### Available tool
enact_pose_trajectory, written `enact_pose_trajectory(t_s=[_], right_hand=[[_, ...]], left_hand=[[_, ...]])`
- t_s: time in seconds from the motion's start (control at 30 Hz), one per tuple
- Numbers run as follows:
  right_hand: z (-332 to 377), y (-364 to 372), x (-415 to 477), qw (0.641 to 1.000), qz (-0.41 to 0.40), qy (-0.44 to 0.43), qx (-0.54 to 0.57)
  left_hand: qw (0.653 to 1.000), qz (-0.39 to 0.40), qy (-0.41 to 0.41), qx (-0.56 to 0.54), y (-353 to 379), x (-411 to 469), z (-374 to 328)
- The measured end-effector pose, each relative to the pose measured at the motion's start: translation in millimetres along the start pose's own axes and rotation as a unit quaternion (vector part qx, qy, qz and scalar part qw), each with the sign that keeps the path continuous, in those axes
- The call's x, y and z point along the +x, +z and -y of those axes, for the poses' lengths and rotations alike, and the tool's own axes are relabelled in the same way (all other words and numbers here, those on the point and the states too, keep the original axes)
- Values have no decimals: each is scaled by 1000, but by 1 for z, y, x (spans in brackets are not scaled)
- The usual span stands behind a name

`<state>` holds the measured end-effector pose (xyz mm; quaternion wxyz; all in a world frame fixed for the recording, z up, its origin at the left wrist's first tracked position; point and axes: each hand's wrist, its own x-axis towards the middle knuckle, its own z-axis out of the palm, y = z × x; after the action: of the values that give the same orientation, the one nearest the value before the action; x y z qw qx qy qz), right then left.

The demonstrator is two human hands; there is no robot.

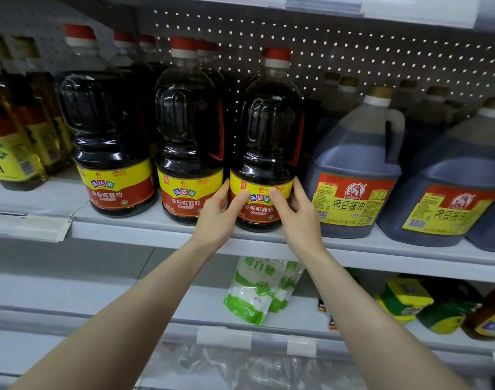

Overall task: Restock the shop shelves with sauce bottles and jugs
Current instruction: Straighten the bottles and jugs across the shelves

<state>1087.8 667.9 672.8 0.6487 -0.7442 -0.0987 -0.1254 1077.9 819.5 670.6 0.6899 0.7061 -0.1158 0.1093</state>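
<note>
Bare forearms point(133, 319) reach to frame centre; left hand point(216, 218) and right hand point(300, 220) clasp the upright red-capped dark soy-sauce bottle point(270, 136) low on opposite sides, equally near.

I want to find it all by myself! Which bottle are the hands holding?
Find the white shelf before the dotted back wall. Of three dark, red-capped bottles in front, take the rightmost soy sauce bottle, beside the grey jug. Only it has the left hand and right hand gripping its yellow-and-red label.
</note>
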Motion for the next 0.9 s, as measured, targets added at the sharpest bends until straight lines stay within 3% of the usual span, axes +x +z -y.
enact_pose_trajectory(t_s=[0.67,0.9], right_hand=[[1,2,-3,1000,-7,12,-25],[21,-6,-22,1000,3,29,4]], left_hand=[[999,12,-19,29,-3,0,-5],[996,-24,-49,65,-2,-5,-10]])
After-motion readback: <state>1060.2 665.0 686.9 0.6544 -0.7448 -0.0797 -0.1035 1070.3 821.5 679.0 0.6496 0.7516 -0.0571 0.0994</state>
